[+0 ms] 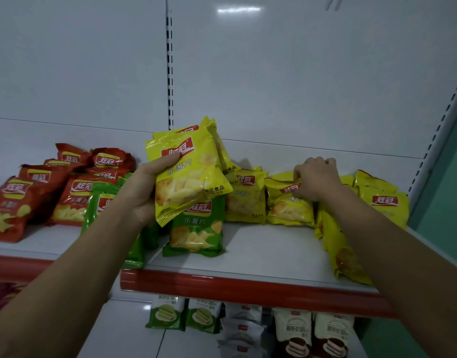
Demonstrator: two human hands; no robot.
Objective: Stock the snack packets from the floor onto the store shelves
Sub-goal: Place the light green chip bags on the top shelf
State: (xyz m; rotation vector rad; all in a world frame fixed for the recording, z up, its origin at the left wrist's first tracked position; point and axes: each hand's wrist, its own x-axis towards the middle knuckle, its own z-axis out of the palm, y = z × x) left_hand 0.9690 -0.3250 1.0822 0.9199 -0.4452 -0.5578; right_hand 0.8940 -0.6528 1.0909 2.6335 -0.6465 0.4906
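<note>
**Yellow row part-filled; bundle in hand, not yet placed**

I have the left hand (142,192) wrapped round a bundle of yellow packets (188,177), thumb across the front one. The bundle is held above the shelf (261,254) and clear of it. At least three packets show in it; I cannot tell the exact count.

The right hand (316,180) is down on the shelf, fingers curled over the top edge of a standing yellow packet (287,205) and pinching it. That packet sits in the yellow row, between an upright neighbour (244,197) and the stack at the right end (385,202).

In my judgement, the step in hand is squaring the row to make room for the bundle. To do it well:

- Set the pinched packet upright, face forward, tight against its neighbour.
- Feed packets from the bundle one at a time, not as a clump.
- Keep yellow stock off the green packet (196,228) just below the bundle, and away from the red packets (41,192) at the left.
- Mind the flat yellow packet (343,254) under the right forearm, near the red front lip (248,285). A careless sweep could push it off.

The floor stock is out of view.
</note>
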